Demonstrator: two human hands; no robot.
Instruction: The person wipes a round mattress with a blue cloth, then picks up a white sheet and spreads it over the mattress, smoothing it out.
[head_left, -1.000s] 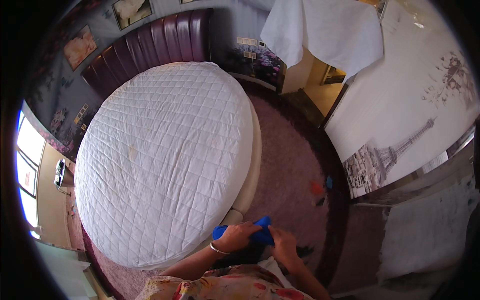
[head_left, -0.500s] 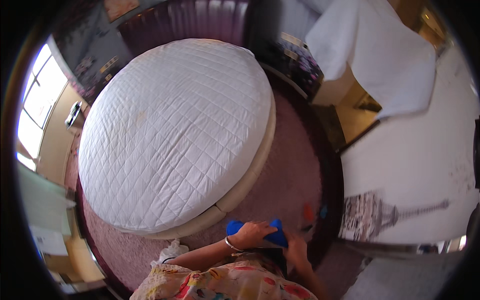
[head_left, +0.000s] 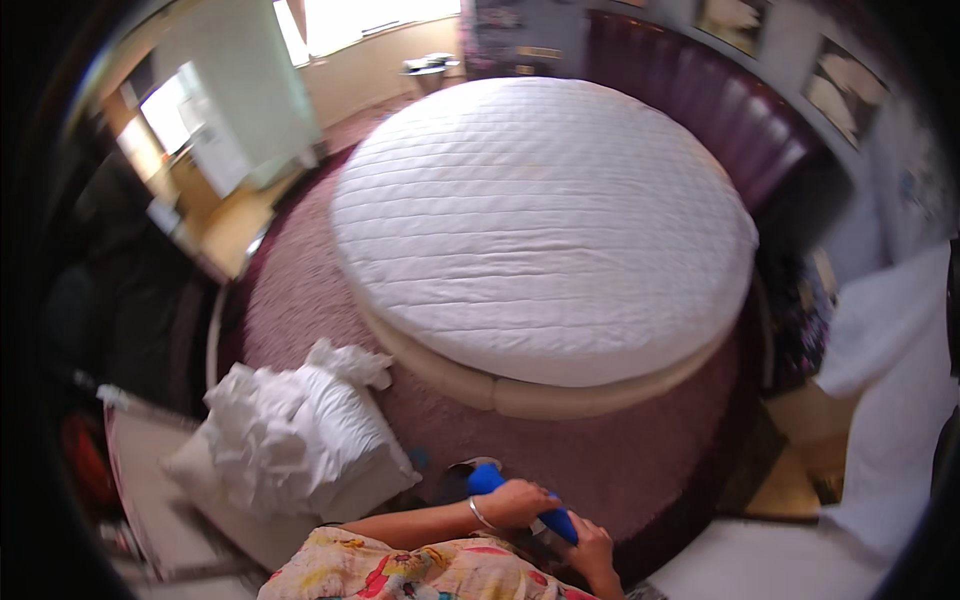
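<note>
Blown-out window [head_left: 375,22], shadowy left side, soft blur, fisheye-bent edges

Plain, vivid blue on the bundle [head_left: 487,480]. Pale cream splashed with red, pink and yellow flowers across the garment [head_left: 420,572]; silvery white around the bangle [head_left: 480,513]. White crossed by stitched quilting lines over the mattress [head_left: 540,220], cream along the bed base [head_left: 440,375]. Dusty mauve in the carpet [head_left: 620,450], deep maroon at the border [head_left: 728,430]. Glossy, ribbed purple-maroon on the headboard [head_left: 700,110]. Plain white through the linen heap [head_left: 275,430].
</note>
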